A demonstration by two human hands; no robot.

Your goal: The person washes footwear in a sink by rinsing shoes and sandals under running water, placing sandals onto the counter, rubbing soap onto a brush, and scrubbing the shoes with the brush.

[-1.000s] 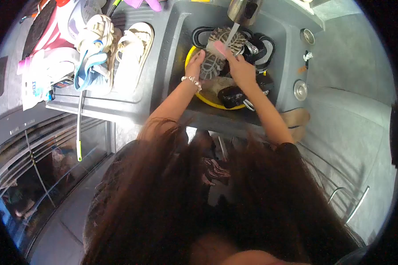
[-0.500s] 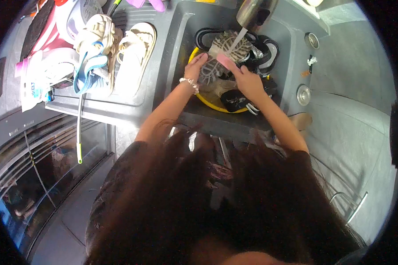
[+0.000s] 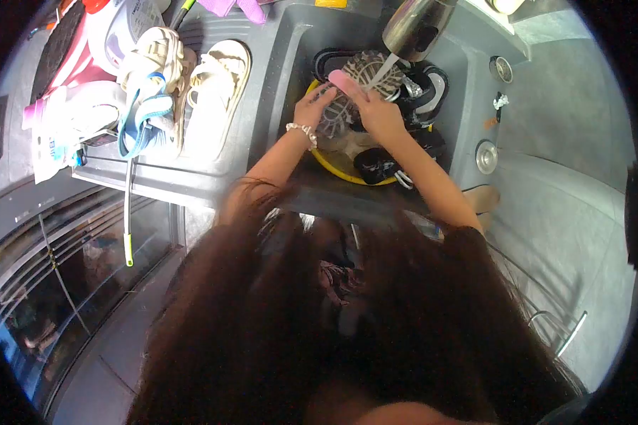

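Over the yellow basin (image 3: 334, 166) in the sink, a shoe (image 3: 337, 122) lies with its treaded sole facing up. My left hand (image 3: 312, 108), with a beaded bracelet at the wrist, grips the shoe's left edge. In my right hand (image 3: 378, 119) is a pink scrubbing brush (image 3: 339, 79), pressed to the sole close to my left fingers. Its bristles are hidden. Water runs from the metal faucet (image 3: 412, 32) onto the sole. Other black and white footwear (image 3: 427, 92) sits in the basin beside and behind the shoe.
Light sandals (image 3: 223, 81) and a blue-strapped sandal (image 3: 143, 120) rest on the drainboard at left. Detergent bottles (image 3: 124, 35) stand behind them. A purple glove (image 3: 237, 8) lies at the back. A long-handled tool (image 3: 128, 219) hangs over the counter's front edge.
My right hand has moved the pink brush up and left along the sole, nearer my left fingers. My left hand stays on the shoe.
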